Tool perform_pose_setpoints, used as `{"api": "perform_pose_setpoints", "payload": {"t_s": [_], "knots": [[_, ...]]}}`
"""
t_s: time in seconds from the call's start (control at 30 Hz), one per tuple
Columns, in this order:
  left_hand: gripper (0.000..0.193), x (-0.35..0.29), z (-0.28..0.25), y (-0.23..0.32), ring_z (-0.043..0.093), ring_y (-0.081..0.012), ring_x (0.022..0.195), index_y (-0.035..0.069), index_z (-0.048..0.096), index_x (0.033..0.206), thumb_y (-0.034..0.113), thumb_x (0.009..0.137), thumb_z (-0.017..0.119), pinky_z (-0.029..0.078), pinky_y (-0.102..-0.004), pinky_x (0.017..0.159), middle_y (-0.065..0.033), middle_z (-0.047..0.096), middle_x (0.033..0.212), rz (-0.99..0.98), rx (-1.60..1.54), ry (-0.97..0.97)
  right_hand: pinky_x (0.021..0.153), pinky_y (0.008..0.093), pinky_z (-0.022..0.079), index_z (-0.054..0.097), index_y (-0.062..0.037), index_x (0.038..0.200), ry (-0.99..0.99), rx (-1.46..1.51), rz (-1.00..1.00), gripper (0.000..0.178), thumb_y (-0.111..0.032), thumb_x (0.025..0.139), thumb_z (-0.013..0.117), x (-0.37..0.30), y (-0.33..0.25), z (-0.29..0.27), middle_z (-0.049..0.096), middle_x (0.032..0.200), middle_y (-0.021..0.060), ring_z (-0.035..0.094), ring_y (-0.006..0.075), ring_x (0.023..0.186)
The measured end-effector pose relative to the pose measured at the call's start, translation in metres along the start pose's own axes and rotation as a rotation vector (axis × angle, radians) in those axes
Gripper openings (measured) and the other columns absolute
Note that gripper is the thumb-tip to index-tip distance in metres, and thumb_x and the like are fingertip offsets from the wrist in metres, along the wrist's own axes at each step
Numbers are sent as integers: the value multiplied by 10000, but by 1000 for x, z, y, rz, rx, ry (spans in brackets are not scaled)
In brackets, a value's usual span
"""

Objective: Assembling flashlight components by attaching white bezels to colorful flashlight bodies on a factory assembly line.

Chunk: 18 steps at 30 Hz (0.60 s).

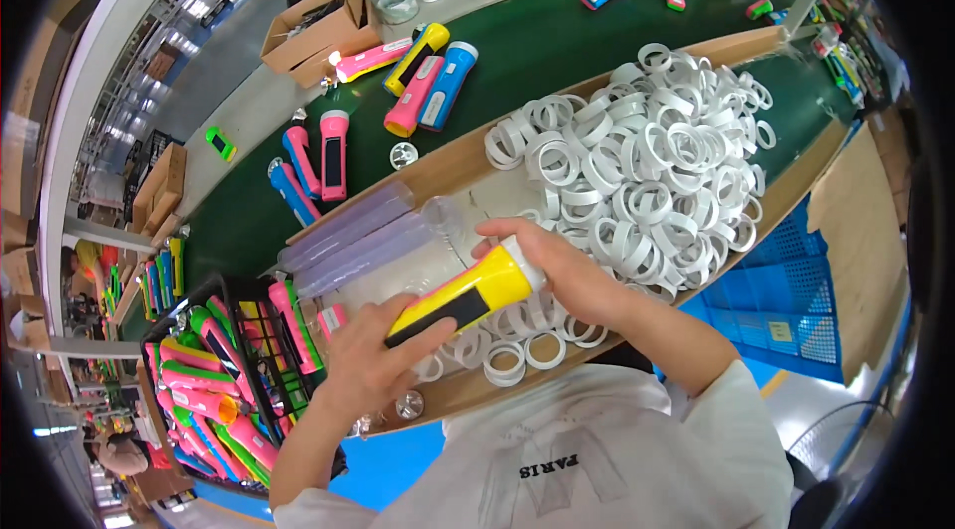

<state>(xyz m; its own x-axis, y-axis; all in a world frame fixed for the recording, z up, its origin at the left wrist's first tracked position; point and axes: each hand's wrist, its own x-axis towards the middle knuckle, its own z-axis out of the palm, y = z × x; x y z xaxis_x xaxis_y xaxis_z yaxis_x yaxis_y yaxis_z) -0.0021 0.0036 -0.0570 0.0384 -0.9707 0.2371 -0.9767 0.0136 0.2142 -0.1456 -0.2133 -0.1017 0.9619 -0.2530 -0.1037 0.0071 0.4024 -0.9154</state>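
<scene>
A yellow flashlight (pixel 505 282) with a black panel along its side lies tilted between my hands, its wide head toward the right. My left hand (pixel 360 362) is closed around the body's narrow end. At the head, a white ring (pixel 524 263) sits around the rim, and my right hand (pixel 572 275) grips it with the fingers curled over the far side. Beside my right hand rises a large heap of loose white rings (pixel 647 166) in a shallow cardboard tray (pixel 477 176). More white rings (pixel 505 362) lie below the flashlight.
A black basket (pixel 234 305) full of colourful flashlights stands at the left. Clear plastic sleeves (pixel 353 241) lie in the tray's left part. Beyond it, several flashlights (pixel 448 87) rest on a green belt (pixel 537 42), near an open cardboard box (pixel 318 32). A blue crate (pixel 781 295) is at the right.
</scene>
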Motion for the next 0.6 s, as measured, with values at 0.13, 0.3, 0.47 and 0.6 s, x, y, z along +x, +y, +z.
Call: {"api": "perform_pose_setpoints", "payload": {"t_s": [0.13,0.3,0.47,0.6], "knots": [[578,9,-7,27,646,-304,867,236,649,1194,45,658,749,538,-363,733,-152,615,1029,-215,-627,-26,886,375,453,564,4,1090,-45,-517,-795,382,-321,951,420,-16,5,-4,619,1012,137,598,255,957],[582,40,5,13,582,-222,721,267,640,1198,76,651,688,501,-306,569,-125,593,1032,92,302,-76,873,328,467,559,-25,1064,176,199,262,392,-382,981,422,19,16,-24,606,1032,102,585,179,970],[530,19,1,29,650,-294,883,214,662,1173,63,673,753,541,-369,738,-140,634,1028,-240,-681,-11,916,364,450,584,15,1104,-22,-521,-535,483,-381,990,332,-16,-10,-14,591,1116,148,573,236,1019],[724,39,24,21,614,-258,777,260,602,1249,54,565,725,527,-352,637,-101,585,1050,-55,5,-41,820,310,487,610,19,924,164,217,294,474,-390,985,378,24,11,-37,634,921,111,611,184,835]]}}
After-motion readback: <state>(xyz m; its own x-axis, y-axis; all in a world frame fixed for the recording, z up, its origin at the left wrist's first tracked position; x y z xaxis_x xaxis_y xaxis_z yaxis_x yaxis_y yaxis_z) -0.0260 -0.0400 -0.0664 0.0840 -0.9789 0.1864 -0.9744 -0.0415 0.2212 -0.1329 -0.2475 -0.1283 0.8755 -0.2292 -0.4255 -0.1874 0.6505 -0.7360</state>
